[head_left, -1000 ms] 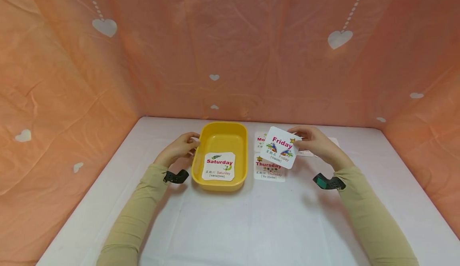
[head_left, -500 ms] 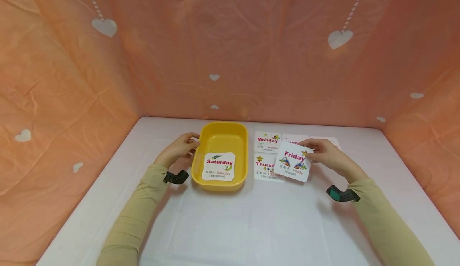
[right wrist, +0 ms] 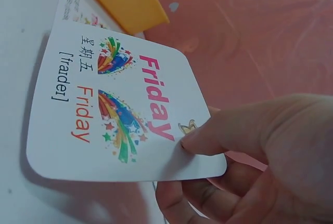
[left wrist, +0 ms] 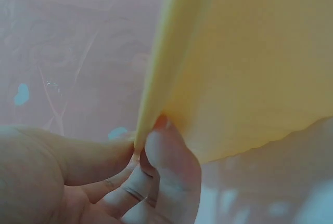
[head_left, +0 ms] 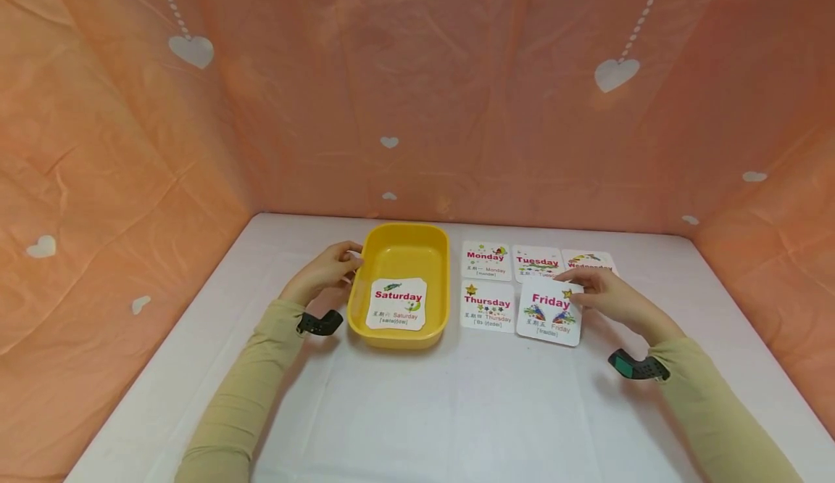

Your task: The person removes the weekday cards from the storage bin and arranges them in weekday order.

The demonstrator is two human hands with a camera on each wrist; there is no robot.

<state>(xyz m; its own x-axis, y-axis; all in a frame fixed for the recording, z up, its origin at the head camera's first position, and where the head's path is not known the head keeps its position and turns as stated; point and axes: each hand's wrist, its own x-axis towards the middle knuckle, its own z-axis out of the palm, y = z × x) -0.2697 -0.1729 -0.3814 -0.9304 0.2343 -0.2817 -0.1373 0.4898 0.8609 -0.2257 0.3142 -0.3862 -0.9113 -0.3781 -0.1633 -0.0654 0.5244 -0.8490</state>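
Observation:
My right hand [head_left: 603, 296] pinches the upper right corner of the Friday card [head_left: 549, 314], thumb on its face and fingers behind in the right wrist view. The card is tilted close over the table, right of the Thursday card [head_left: 487, 306]. Thumb and fingers of my left hand [head_left: 329, 269] pinch the left rim of the yellow tray [head_left: 406, 230], seen near in the left wrist view. Inside the tray lies the Saturday card [head_left: 396, 304]. Behind are the Monday card [head_left: 486, 261], the Tuesday card [head_left: 537, 259] and the Wednesday card [head_left: 588, 258], partly hidden by my right hand.
A white cloth covers the table [head_left: 417, 410]. An orange curtain [head_left: 417, 91] with white hearts encloses its back and sides. Each wrist wears a dark band, the right one [head_left: 638, 367] with a green patch.
My right hand has carried the Friday card right and toward the front, from over the Monday and Thursday cards to beside Thursday. The left hand stays on the tray.

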